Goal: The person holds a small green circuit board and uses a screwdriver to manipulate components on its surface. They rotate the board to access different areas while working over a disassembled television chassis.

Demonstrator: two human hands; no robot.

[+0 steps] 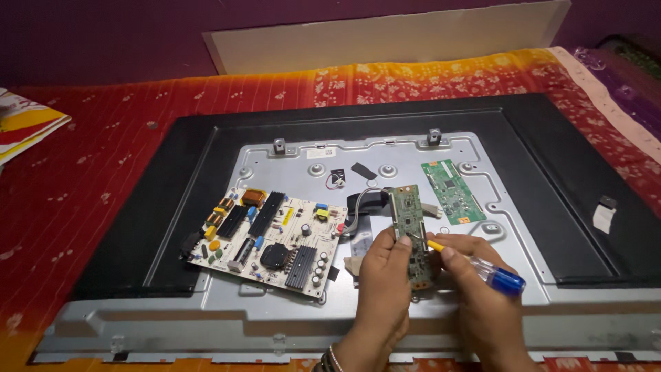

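Note:
My left hand (383,275) holds a narrow green circuit board (407,220) upright over the metal back of a flat television (289,303) lying face down. My right hand (475,275) grips a screwdriver (492,274) with a clear blue handle and yellow collar. Its tip rests against the held board near the middle. A grey flat cable (361,207) curls just left of the board.
A large white power board (272,238) with black heat sinks and capacitors lies on the metal panel at left. A second small green board (453,191) sits at right. The television's black frame (585,200) rests on a red patterned cloth (82,172). A white panel (385,41) leans at the back.

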